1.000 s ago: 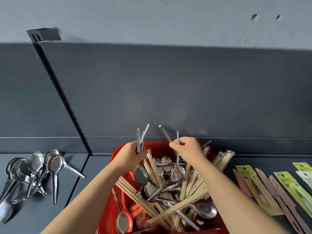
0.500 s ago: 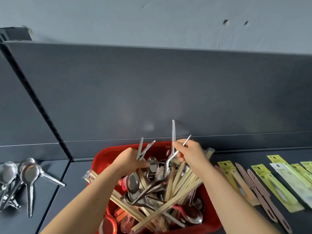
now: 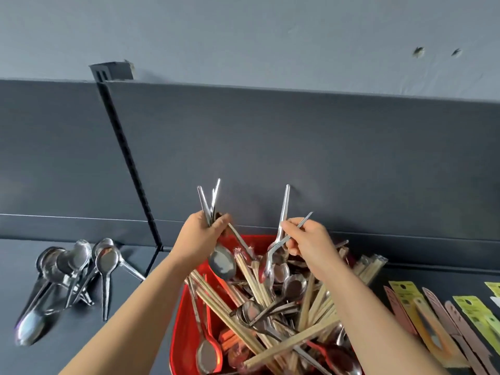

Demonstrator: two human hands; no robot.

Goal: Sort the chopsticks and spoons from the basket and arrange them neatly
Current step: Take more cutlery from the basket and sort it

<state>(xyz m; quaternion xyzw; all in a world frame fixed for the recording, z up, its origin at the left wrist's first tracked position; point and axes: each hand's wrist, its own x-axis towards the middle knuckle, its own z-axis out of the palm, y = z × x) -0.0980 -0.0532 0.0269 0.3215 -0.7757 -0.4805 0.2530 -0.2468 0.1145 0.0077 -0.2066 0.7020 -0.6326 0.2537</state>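
Note:
A red basket point(image 3: 180, 331) at bottom centre is heaped with wooden chopsticks point(image 3: 273, 347) and steel spoons point(image 3: 293, 286). My left hand point(image 3: 201, 236) grips a bunch of steel spoons point(image 3: 222, 263) by the handles above the basket's far left corner; one bowl hangs below the fist. My right hand point(image 3: 307, 240) pinches two steel spoons point(image 3: 276, 255), handles pointing up, bowls just above the heap.
A pile of sorted steel spoons point(image 3: 70, 272) lies on the dark shelf to the left. Packaged chopsticks in yellow and pink sleeves point(image 3: 443, 326) lie in a row on the right. A dark back panel and a slotted black upright point(image 3: 127, 158) stand behind.
Both hands have lifted a little with their spoons. The view has swung right again, so the spoon pile on the left shows more fully.

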